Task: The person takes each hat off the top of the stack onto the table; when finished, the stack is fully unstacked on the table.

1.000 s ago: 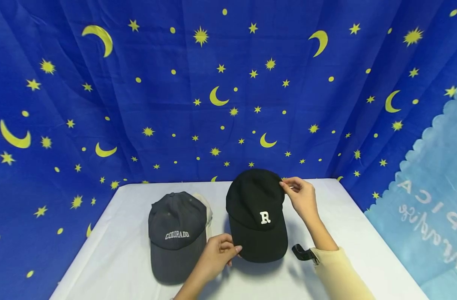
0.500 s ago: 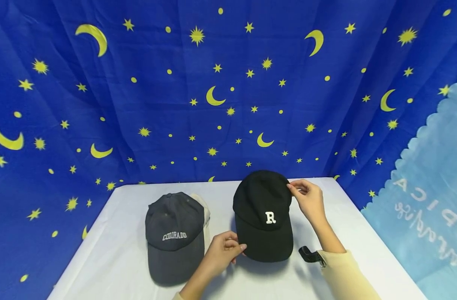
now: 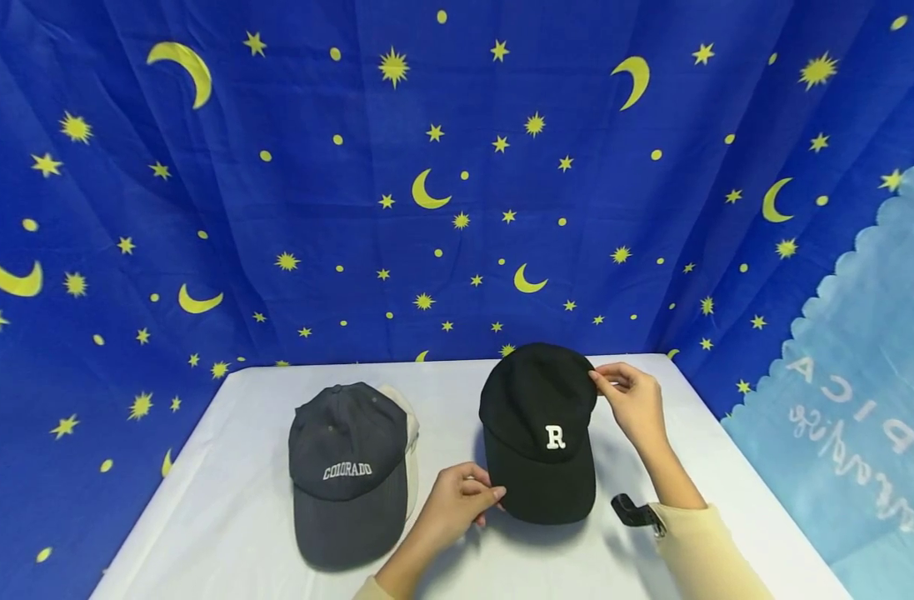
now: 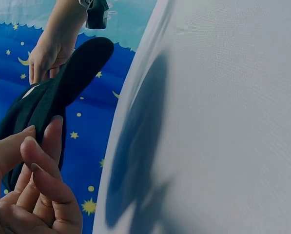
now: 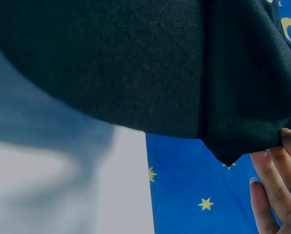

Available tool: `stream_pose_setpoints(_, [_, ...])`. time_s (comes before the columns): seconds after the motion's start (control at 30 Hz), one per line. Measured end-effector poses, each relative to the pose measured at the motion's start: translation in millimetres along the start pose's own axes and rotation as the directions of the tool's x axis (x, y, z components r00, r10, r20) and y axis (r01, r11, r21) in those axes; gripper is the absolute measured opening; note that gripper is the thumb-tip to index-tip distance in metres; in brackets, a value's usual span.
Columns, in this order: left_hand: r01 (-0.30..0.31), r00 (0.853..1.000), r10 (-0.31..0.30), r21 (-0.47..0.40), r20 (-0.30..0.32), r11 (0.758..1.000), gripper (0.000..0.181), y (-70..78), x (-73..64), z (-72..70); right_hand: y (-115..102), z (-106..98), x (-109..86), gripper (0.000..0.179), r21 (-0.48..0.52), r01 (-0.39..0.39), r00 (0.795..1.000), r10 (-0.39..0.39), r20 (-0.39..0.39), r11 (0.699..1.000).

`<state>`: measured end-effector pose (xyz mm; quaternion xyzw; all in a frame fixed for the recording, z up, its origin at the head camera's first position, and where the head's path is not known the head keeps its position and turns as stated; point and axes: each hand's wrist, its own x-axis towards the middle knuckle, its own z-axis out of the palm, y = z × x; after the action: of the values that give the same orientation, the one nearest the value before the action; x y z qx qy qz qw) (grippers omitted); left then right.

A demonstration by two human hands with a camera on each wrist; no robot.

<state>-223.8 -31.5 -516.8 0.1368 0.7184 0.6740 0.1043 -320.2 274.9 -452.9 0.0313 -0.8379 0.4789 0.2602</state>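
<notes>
A black baseball cap (image 3: 539, 400) with a white letter R hangs just over the white table, its brim toward the person. My left hand (image 3: 458, 500) pinches the brim's left edge between thumb and fingers. At the crown's right side, my right hand (image 3: 632, 402) pinches the fabric. In the left wrist view the cap (image 4: 79, 73) is seen edge-on, its shadow falling on the tabletop. The right wrist view has the brim (image 5: 101, 63) up close, with the right hand's fingertips (image 5: 287, 139) at the crown's edge.
On the table's left side lies a dark grey cap (image 3: 352, 442) lettered COLORADO, overlapping a cream-coloured cap (image 3: 413, 442) behind it. A blue curtain (image 3: 352, 217) with yellow moons and stars stands at the white table's (image 3: 224, 467) back. Light blue cloth (image 3: 869, 350) hangs at the right.
Both hands have carried the black cap to the right, away from the grey cap. Their pinch on it stays the same. The head view has shifted slightly.
</notes>
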Motion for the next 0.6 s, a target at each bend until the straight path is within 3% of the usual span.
stream_pose_setpoints(0.37, [0.011,0.997,-0.010,-0.009,0.083,1.000,0.011,-3.5,10.5,10.9,18,-10,-4.1,0.022,-0.031,-0.020,1.000,0.019,-0.019,0.999])
stream_pose_setpoints(0.6, [0.034,0.994,-0.036,0.021,0.100,0.999,0.011,-3.2,20.0,14.0,30,-12,-6.4,0.022,-0.065,-0.054,0.998,0.052,-0.024,0.996])
